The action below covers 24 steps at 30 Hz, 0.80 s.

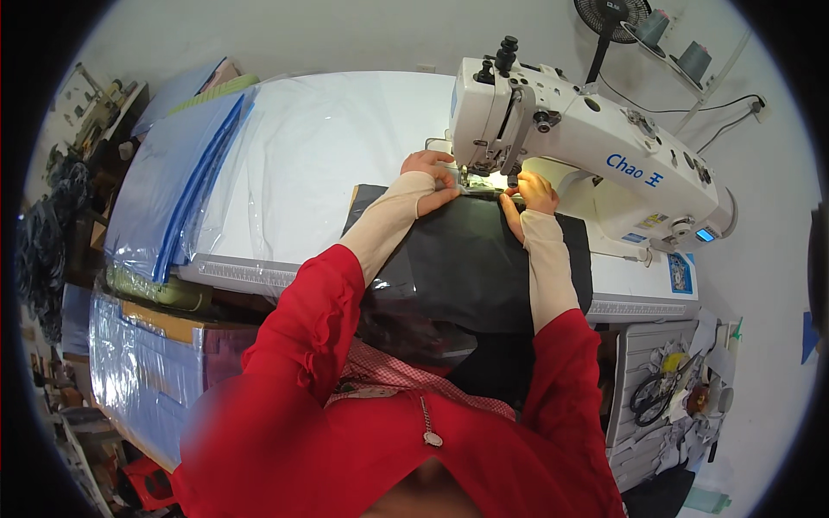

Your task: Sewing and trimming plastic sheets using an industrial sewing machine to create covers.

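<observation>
A white sewing machine (591, 138) stands on the table with its lamp lit over the needle area. Black sheet material (471, 250) lies under the presser foot (466, 177) and drapes over the table's front edge toward my lap. My left hand (434, 179) is just left of the foot, thumb and curled fingers closed on the far edge of the black material. On the other side of the foot, my right hand (532, 198) pinches the same edge, its fingers bent close to the needle. The fingertips are partly hidden by the machine head.
Blue plastic-wrapped sheets (177, 181) are stacked on the table's left, beside clear film (259, 164). Below them is another wrapped pile (142, 354). At lower right, a grey tray (635, 388) holds black-handled scissors (656, 397) and scraps. Thread cones (692, 62) and a fan (611, 13) stand behind.
</observation>
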### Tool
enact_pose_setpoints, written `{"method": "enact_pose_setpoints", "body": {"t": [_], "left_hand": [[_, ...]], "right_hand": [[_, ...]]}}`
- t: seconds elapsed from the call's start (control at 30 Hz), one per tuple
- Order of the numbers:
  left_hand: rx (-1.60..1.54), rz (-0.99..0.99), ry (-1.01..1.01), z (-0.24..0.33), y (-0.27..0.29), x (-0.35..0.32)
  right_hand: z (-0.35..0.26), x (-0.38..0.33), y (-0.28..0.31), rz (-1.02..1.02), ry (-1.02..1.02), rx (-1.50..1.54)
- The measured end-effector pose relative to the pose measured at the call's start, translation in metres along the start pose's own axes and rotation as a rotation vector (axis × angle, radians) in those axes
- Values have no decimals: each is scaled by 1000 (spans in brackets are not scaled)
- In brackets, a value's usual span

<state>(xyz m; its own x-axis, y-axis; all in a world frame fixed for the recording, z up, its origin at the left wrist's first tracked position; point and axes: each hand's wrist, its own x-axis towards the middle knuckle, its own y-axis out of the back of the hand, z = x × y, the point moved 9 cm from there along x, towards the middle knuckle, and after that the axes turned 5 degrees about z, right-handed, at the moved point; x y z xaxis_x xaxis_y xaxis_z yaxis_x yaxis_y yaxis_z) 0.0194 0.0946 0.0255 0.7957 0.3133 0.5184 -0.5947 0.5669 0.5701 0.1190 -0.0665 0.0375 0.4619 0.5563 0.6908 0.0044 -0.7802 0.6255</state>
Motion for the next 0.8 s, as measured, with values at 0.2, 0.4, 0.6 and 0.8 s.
{"method": "enact_pose_setpoints", "body": {"t": [0.2, 0.4, 0.6, 0.8], "left_hand": [[-10, -64, 360, -20, -5, 8], [-56, -9, 349, -26, -6, 8], [42, -81, 432, -28, -1, 12], [19, -153, 654, -34, -2, 17]], "right_hand": [[-1, 2, -1, 3, 10, 8], [1, 0, 0, -5, -10, 44], [-4, 0, 3, -19, -17, 42], [-2, -1, 2, 0, -8, 58]]}}
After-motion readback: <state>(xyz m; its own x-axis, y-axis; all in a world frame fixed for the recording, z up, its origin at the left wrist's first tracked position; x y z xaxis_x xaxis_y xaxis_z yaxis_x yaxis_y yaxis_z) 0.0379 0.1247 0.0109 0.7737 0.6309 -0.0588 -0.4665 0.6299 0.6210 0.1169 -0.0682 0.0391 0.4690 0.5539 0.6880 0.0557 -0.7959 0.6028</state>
